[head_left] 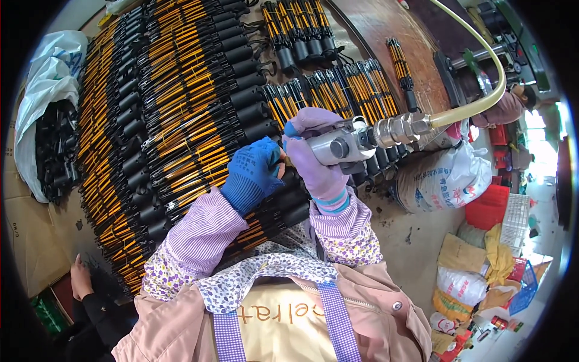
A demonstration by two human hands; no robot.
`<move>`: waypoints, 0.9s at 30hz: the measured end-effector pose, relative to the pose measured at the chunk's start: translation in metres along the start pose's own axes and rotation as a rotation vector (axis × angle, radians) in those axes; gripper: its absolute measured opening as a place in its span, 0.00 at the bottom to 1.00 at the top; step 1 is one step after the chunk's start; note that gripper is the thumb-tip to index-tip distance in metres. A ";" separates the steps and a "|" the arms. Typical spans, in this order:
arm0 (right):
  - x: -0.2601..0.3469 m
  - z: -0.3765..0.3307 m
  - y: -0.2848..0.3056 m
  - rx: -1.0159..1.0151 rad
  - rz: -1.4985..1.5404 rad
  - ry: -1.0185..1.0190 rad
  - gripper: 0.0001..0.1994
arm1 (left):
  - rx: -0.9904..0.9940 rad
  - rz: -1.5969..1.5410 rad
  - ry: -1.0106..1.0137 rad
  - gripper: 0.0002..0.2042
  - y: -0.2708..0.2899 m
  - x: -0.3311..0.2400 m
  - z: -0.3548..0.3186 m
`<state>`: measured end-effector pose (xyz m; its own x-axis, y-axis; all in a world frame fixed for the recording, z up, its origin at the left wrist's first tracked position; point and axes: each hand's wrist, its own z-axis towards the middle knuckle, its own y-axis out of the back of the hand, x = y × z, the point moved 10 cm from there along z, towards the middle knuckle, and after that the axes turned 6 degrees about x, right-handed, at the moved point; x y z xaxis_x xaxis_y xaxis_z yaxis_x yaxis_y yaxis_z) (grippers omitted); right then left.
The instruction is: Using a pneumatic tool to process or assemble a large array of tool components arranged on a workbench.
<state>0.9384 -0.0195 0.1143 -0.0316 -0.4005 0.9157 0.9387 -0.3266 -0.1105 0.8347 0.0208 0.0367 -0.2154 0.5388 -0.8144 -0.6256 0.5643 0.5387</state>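
Note:
In a purple glove, my right hand [322, 160] is closed around a silver air tool [344, 146] fed by a pale yellow hose [482, 99]. My left hand [253, 172], in a blue knitted glove with bare fingertips, is curled right beside it, near the tool's hidden front end. What those fingers pinch is too small and covered to make out. Below both hands lie black cylindrical handles [292, 208] of folded umbrella frames. Long rows of umbrella frames [181, 102] with orange and black ribs cover the table to the left.
More umbrella frame bundles [298, 27] lie ahead, and one frame [401, 69] sits on the brown tabletop [392, 24]. A white sack [443, 178] stands at right. At left are a plastic bag [51, 90] of black parts and another person's hand [79, 277].

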 end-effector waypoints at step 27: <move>-0.045 -0.015 -0.009 -0.009 -0.110 -0.192 0.11 | -0.066 -0.050 0.175 0.09 0.016 0.026 -0.035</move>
<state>0.9267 -0.0113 0.0684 -0.0674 -0.1920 0.9791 0.9300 -0.3675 -0.0081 0.7929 0.0219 0.0160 -0.3065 0.3910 -0.8679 -0.6850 0.5425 0.4863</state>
